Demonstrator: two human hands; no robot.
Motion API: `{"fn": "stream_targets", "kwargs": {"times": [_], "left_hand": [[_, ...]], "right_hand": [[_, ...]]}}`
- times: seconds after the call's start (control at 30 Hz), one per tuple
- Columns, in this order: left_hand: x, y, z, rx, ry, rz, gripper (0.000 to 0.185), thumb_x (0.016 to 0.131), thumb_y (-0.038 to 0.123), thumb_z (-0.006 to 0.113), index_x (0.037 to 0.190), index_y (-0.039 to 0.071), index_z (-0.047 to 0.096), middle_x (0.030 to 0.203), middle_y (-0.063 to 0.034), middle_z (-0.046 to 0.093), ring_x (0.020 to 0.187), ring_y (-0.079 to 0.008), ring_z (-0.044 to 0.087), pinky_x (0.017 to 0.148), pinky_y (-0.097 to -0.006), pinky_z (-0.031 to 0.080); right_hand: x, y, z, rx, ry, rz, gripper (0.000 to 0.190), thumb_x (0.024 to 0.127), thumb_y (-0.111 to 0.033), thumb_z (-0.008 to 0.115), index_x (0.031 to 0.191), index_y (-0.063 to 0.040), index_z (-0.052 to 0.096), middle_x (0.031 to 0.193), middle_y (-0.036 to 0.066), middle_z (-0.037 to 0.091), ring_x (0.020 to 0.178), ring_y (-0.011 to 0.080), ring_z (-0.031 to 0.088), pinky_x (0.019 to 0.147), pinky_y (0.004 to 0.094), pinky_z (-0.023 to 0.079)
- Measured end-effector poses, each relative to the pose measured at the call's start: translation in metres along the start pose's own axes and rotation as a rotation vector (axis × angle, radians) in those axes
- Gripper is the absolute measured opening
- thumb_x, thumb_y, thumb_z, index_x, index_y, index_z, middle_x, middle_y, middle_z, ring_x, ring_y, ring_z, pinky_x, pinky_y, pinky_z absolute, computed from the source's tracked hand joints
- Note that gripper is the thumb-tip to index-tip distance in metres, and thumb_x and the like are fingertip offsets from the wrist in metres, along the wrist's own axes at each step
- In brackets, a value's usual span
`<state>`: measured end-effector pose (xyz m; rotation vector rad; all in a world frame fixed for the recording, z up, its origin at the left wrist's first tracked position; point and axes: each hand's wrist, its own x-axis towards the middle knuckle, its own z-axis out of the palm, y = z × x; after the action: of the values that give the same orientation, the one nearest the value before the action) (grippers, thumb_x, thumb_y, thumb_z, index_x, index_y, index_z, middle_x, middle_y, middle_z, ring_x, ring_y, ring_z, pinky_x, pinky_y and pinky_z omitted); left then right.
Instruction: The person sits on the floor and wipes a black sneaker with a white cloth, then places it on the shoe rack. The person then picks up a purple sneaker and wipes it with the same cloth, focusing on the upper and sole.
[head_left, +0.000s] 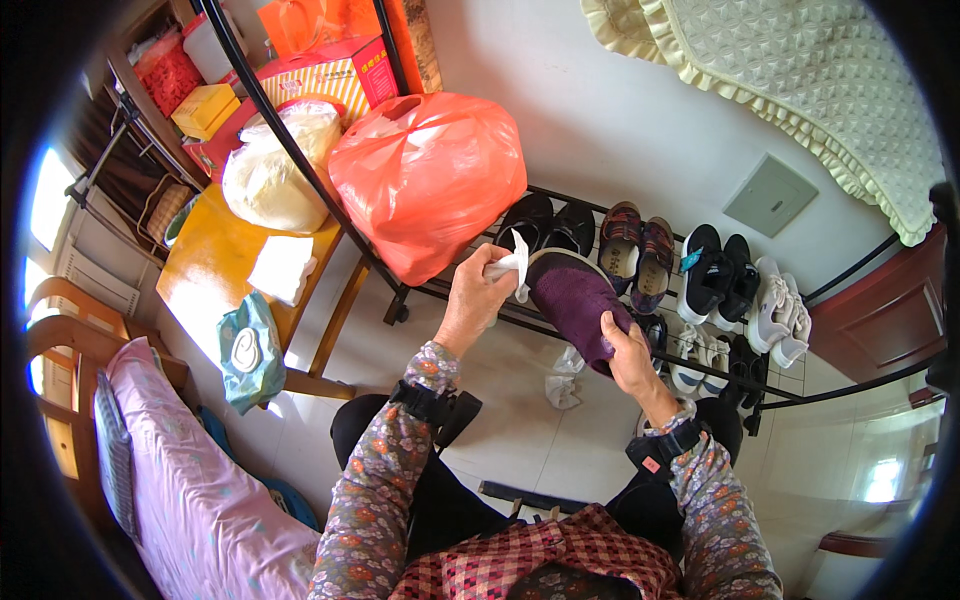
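A purple slip-on shoe (574, 300) with a pale sole edge hangs in front of the shoe rack, gripped at its heel end by my right hand (628, 352). My left hand (480, 292) pinches a crumpled white wipe (516, 266) close to the toe of that shoe. Whether the wipe touches the shoe I cannot tell. Behind them, the black wire shoe rack (536, 326) carries black shoes (529, 221), patterned shoes (619, 247), black sneakers (701, 277) and white sneakers (766, 307). More pairs sit on the lower level, such as white shoes (688, 360).
On the wooden table (202, 255) lie folded white tissues (281, 266) and a teal wipes packet (251, 352). A red plastic bag (431, 187) bulges beside the rack's black post (292, 142). Crumpled tissues (562, 386) lie on the tiled floor. A bed (187, 480) stands at left.
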<state>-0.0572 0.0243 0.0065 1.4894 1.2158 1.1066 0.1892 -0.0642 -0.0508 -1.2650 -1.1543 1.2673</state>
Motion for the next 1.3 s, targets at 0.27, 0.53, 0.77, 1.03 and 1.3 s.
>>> {"fn": "stream_targets", "kwargs": {"times": [0.27,0.53,0.77,1.03,1.3], "left_hand": [[-0.004,0.008,-0.005,0.065,-0.050,0.105,0.020,0.086,0.011,0.067,0.101,-0.002,0.063,0.084,-0.0068,0.068,0.077,-0.0122,0.062,0.073,-0.0291,0.051],[-0.005,0.016,-0.004,0.081,-0.084,0.083,0.019,0.086,0.008,0.067,0.102,-0.001,0.064,0.084,-0.0067,0.068,0.076,-0.0107,0.062,0.071,-0.0279,0.051],[-0.006,0.024,-0.003,0.047,-0.229,0.005,0.016,0.083,-0.001,0.065,0.099,-0.002,0.064,0.088,-0.0098,0.067,0.080,-0.0162,0.067,0.074,-0.0339,0.054],[-0.003,0.012,0.011,0.292,-0.290,0.397,0.020,0.076,-0.007,0.061,0.095,-0.001,0.064,0.095,-0.0121,0.066,0.084,-0.0251,0.067,0.077,-0.0333,0.053],[-0.008,0.008,0.020,0.417,-0.312,0.538,0.022,0.075,-0.007,0.061,0.096,0.001,0.065,0.093,-0.0125,0.064,0.090,-0.0351,0.063,0.081,-0.0396,0.053]], "right_hand": [[-0.008,-0.022,-0.001,-0.428,0.159,-0.014,0.070,0.096,-0.062,0.054,0.068,0.002,0.051,0.069,0.007,0.047,0.069,0.0165,0.042,0.065,0.0374,0.039],[-0.013,-0.034,-0.007,-0.557,0.077,-0.048,0.071,0.099,-0.055,0.053,0.059,0.003,0.045,0.057,0.010,0.043,0.057,0.0201,0.041,0.054,0.0425,0.034],[-0.020,-0.045,-0.009,-0.830,-0.154,0.107,0.062,0.104,-0.045,0.047,0.078,0.009,0.064,0.058,0.025,0.050,0.053,0.0337,0.050,0.051,0.0461,0.041],[-0.026,-0.003,-0.011,-1.339,-0.392,-0.679,0.049,0.095,-0.007,0.051,0.141,0.009,0.046,0.064,0.016,0.053,0.053,0.0287,0.054,0.047,0.0399,0.047],[-0.028,0.013,-0.006,-1.288,-0.360,-0.758,0.051,0.091,0.000,0.054,0.140,0.013,0.045,0.065,0.016,0.054,0.055,0.0282,0.055,0.046,0.0389,0.046]]}}
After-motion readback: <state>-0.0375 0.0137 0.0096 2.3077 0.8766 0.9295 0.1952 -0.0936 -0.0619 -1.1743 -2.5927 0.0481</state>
